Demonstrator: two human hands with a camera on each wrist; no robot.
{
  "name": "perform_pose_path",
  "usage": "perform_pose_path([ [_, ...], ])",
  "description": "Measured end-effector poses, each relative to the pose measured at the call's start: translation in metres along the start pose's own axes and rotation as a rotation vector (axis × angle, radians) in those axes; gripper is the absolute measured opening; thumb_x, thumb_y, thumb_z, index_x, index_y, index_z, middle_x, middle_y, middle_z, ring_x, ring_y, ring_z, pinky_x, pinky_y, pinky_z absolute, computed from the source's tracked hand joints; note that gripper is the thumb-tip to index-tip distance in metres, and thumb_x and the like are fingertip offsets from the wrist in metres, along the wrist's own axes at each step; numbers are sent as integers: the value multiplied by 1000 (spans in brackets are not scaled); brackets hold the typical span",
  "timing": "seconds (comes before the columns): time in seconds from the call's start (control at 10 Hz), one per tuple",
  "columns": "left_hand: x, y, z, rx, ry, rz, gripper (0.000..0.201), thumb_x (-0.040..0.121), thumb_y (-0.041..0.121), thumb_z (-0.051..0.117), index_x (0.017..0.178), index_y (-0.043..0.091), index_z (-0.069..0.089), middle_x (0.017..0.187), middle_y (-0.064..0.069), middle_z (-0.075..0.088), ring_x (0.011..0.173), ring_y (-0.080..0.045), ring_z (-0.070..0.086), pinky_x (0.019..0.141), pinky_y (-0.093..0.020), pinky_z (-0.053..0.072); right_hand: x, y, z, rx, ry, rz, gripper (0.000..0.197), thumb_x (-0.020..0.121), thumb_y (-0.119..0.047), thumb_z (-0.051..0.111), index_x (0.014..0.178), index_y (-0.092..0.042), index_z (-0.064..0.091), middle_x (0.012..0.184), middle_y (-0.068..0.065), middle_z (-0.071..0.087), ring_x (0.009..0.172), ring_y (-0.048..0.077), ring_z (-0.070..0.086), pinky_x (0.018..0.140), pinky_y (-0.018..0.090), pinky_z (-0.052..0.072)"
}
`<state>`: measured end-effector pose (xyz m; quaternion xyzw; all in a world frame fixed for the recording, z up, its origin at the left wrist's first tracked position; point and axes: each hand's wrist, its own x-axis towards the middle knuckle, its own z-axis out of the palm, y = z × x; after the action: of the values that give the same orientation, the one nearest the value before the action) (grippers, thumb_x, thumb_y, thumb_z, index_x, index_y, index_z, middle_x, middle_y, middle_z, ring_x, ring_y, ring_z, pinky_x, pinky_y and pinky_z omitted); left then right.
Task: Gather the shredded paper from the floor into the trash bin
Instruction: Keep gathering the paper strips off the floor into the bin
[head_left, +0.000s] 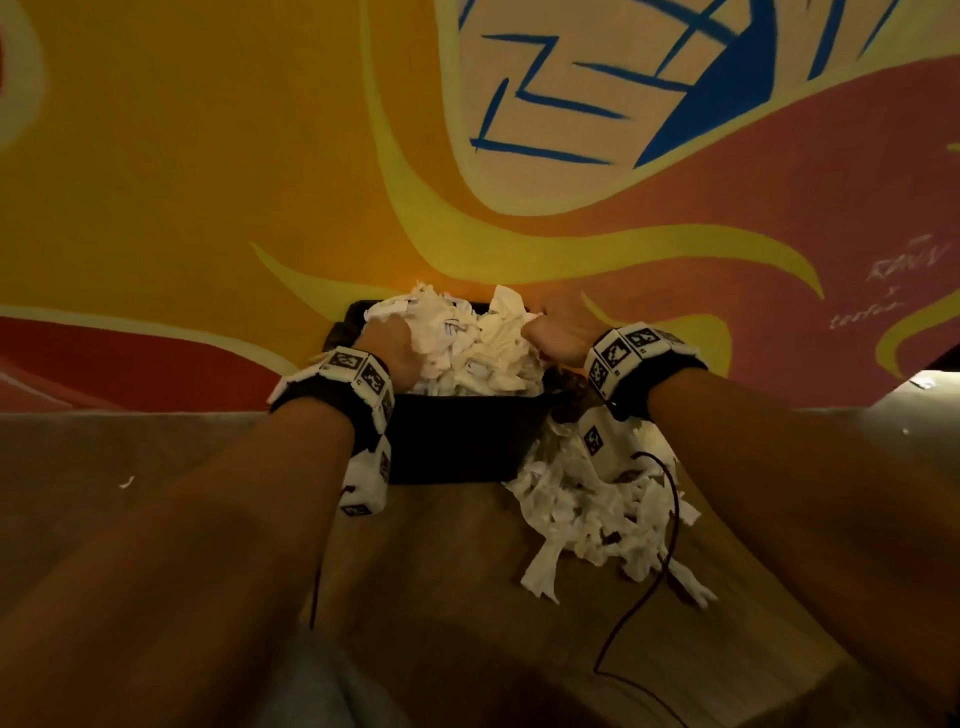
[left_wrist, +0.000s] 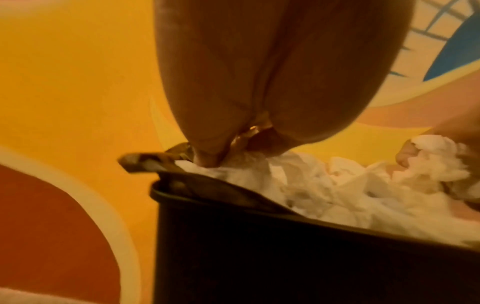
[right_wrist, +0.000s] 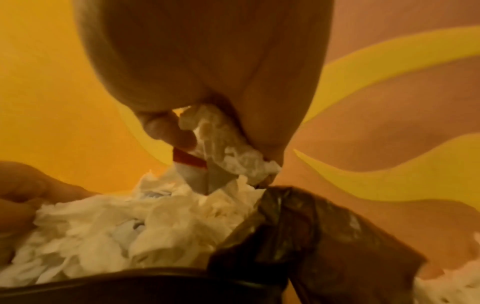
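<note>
A black trash bin (head_left: 457, 447) stands against the painted wall, heaped with white shredded paper (head_left: 467, 348). My left hand (head_left: 397, 345) sits on the left side of the heap, fingers curled into the shreds (left_wrist: 233, 164). On the right side, my right hand (head_left: 545, 332) grips a wad of paper (right_wrist: 221, 144) between thumb and curled fingers, just above the bin's dark liner (right_wrist: 298, 236). A second pile of shredded paper (head_left: 597, 514) lies on the wooden floor at the bin's right front corner. The fingertips of both hands are buried in paper.
The mural wall (head_left: 260, 156) rises directly behind the bin. A single scrap (head_left: 126, 482) lies on the floor far left, another (head_left: 922, 383) far right. A thin dark cable (head_left: 672, 519) hangs from my right wrist over the floor pile.
</note>
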<state>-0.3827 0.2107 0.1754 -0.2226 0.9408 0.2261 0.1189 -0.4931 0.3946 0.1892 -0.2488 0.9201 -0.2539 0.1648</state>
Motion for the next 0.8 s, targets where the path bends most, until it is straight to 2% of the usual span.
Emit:
perform_pose_path([
  [0.1,-5,-8,-5,125,12,-74,26,100,11,46,123,0,47,102,-15,53,77,-24,52,71,-36,44,0,6,3,-120,-42,-11,14,84,-16,50,89,-7,59,78,14,59,69,28,53,56,31,40],
  [0.2,-8,-14,-5,199,93,-73,41,96,6,49,137,3,41,129,-21,51,102,-35,55,80,-41,50,5,12,12,-349,-32,-64,43,90,-21,50,129,-3,45,124,21,49,112,39,49,88,43,45],
  [0.3,-8,-13,-2,137,176,-7,50,94,-1,48,141,7,33,116,-23,56,83,-33,54,57,-36,44,1,17,28,-381,-113,-88,35,92,-14,48,125,-9,36,133,18,29,121,38,33,96,43,36],
  [0.4,-6,-14,1,99,251,58,40,95,4,48,133,7,40,125,-22,48,102,-40,51,76,-41,42,-4,27,42,-561,47,-156,41,86,-16,50,125,-15,37,128,15,32,117,34,33,89,41,30],
  [0.5,-5,-17,0,215,311,60,31,97,20,49,126,11,43,127,-18,39,108,-39,41,85,-47,41,-6,32,45,-603,189,-218,49,77,-12,52,124,-21,41,122,14,37,110,29,36,78,37,25],
  [0.6,-4,-13,-2,200,261,-12,35,98,26,49,126,9,37,125,-19,37,99,-38,46,80,-49,45,-5,28,46,-425,125,-193,42,86,-18,50,127,-20,40,129,18,36,117,36,38,87,41,35],
  [0.7,-3,-5,-5,7,197,-102,40,100,25,46,130,4,30,112,-23,47,80,-36,52,61,-41,42,-3,13,49,-263,67,-84,36,89,-29,49,121,-16,40,126,14,31,118,36,34,92,41,32],
  [0.8,-1,2,-10,-107,195,-115,47,95,18,56,130,1,31,99,-19,54,72,-32,57,53,-42,46,0,-1,48,-154,10,-4,44,89,-29,50,129,-15,42,138,18,30,128,39,30,101,46,30],
])
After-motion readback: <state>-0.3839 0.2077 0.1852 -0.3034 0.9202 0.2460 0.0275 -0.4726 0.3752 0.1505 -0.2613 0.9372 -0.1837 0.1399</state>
